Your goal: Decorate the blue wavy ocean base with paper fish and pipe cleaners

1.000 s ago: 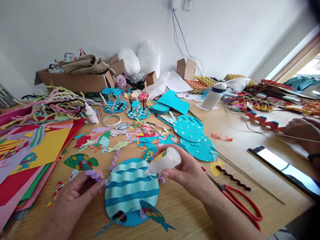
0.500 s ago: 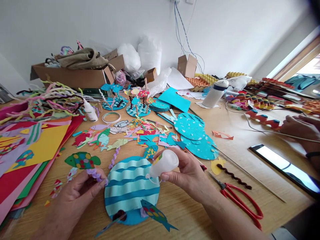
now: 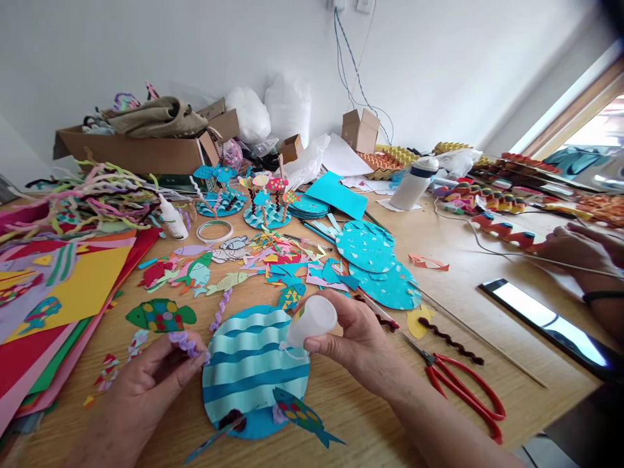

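My left hand (image 3: 156, 380) pinches a curled lilac pipe cleaner (image 3: 184, 342), with a green paper fish (image 3: 160, 315) with coloured dots at its top. In my right hand (image 3: 358, 341) is a white glue bottle (image 3: 312, 320), tilted with its nozzle down over the right side of a blue disc (image 3: 256, 370). Wavy pale blue strips cross this disc. Near its lower edge stand a dark blue-green fish (image 3: 302, 413) on a lilac stem and a dark brown curl (image 3: 233, 420) with another fish seen edge-on.
Red-handled scissors (image 3: 463, 393), a wooden stick (image 3: 480, 335) and a phone (image 3: 546, 322) lie to the right. Another person's hands (image 3: 580, 250) are at the far right. Coloured paper (image 3: 92, 279) lies left; paper fish and scraps lie beyond the disc.
The view has shifted slightly, so things at the right sit further left. My right hand and the glue bottle have moved slightly left. My left hand has barely moved.
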Motion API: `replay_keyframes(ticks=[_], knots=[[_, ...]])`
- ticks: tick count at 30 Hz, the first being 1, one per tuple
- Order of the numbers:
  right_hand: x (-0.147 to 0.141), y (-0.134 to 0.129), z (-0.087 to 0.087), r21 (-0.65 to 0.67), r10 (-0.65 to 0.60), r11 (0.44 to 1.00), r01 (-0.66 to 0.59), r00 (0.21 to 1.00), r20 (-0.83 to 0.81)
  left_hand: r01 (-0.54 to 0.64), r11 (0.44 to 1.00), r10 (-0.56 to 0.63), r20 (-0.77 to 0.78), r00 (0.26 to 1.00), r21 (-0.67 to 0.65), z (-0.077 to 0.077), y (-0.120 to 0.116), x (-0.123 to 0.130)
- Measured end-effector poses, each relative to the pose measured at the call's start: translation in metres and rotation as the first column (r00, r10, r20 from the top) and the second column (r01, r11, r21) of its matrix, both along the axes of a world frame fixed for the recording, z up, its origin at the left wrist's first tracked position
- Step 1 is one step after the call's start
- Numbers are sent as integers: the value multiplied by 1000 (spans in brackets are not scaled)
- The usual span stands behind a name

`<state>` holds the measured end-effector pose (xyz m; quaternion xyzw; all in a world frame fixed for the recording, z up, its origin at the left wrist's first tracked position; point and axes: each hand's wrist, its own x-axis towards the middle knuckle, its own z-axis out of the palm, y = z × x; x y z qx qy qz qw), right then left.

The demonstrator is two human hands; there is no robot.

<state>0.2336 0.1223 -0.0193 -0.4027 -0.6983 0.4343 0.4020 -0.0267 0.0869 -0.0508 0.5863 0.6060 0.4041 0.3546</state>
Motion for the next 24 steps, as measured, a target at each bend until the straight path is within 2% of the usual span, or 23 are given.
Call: replay_keyframes(ticks=[7, 12, 16, 20, 24], knots=[[-3, -1, -1, -36, -13, 999, 12, 1000, -26, -20, 1000, 20, 4, 1000, 6, 1, -1, 2], [-6, -2, 2, -51, -19, 999, 17, 999, -46, -26, 999, 27, 8, 1000, -27, -4, -2, -2], [-8, -2, 2, -54, -30, 998, 26, 998, -59, -37, 999, 37, -17, 999, -2, -10, -2, -5], [-9, -1, 1, -40, -25, 999, 23, 998, -60, -40, 999, 40, -7, 999, 19, -10, -1, -5], [-10, -1, 1, -46, -17, 999, 13, 996, -88, -44, 999, 44, 1, 999, -20, -11, 0, -5]])
